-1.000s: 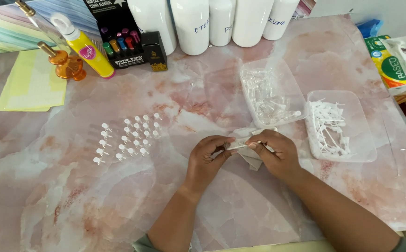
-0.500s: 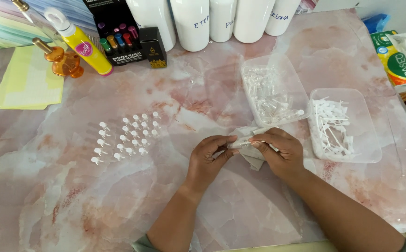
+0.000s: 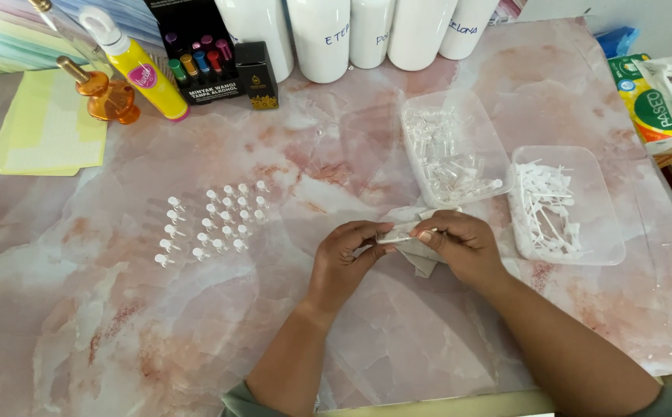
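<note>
- The table [image 3: 120, 324] is pink and white with swirly marble marks.
- The little vials [image 3: 212, 224] standing in rows are clear with white caps.
- The two trays [image 3: 498, 147] are see-through plastic, with white bits inside.
- The tall bottles [image 3: 320, 38] at the back are white.
- The spray bottle [image 3: 139, 66] is yellow with a white top and a pink label.
- The small glass bottle [image 3: 108, 96] is orange.
- The box [image 3: 197, 46] is black with coloured bottles pictured on it.
- The paper sheet [image 3: 46, 131] is pale yellow.
- The tissue pack [image 3: 652, 100] is green, yellow and white.
</note>
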